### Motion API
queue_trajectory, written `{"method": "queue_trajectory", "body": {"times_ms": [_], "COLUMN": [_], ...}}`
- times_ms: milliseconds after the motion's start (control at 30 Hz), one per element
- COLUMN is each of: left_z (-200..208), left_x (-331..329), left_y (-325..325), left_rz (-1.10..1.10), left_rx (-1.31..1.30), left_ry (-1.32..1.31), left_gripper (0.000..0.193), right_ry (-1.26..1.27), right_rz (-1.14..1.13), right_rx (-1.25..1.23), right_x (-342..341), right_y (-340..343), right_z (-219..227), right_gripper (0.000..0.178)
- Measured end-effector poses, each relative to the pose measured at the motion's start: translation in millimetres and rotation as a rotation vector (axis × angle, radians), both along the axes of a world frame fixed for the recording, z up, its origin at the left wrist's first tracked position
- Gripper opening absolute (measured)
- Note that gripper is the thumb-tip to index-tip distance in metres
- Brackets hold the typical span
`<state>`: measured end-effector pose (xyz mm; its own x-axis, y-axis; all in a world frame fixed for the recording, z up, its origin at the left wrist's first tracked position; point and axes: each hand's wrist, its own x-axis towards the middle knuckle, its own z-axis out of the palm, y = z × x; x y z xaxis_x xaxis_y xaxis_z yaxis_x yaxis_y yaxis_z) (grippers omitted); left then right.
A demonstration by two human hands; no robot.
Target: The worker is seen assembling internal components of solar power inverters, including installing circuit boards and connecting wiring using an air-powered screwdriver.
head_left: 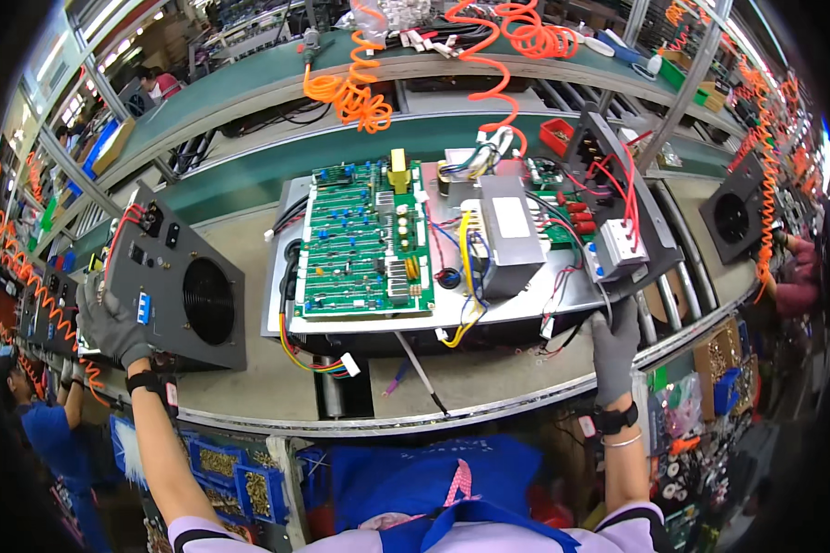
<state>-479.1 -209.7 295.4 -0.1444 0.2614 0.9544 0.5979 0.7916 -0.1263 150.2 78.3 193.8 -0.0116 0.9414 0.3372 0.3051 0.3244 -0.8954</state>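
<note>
An open metal chassis (526,315) lies in front of me, bearing a large green circuit board (364,241), a grey transformer (510,235) and a dark upright end panel (609,152). My right hand (614,355), in a grey glove, grips the chassis at its near right corner, below a white terminal block (622,247); its fingertips are partly hidden. To the left stands another dark panel (180,286) with a round fan grille. My gloved left hand (112,324) lies against that panel's left part, fingers spread, beside a small blue-and-white label (144,309).
Metal rollers (682,267) show right of the chassis. Loose wires with a white connector (350,365) hang over its front. Orange coiled air hoses (364,101) dangle above. Blue bins of screws (258,491) sit below the bench edge. Co-workers (55,429) are at both sides.
</note>
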Motion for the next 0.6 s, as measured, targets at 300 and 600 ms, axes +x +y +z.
{"method": "queue_trajectory", "body": {"times_ms": [300, 600], "left_z": [-148, -260], "left_x": [184, 158], "left_y": [53, 74], "left_rz": [-0.285, -0.040], "left_rx": [-0.439, -0.441], "left_ry": [-0.669, -1.512], "left_gripper": [0.101, 0.089], "right_ry": [-0.362, -0.602], "right_rz": [-0.256, -0.292], "right_rx": [0.097, 0.022], "right_x": [-2, -6], "right_y": [0, 10], "right_z": [-12, -23], "right_gripper": [0.050, 0.051]}}
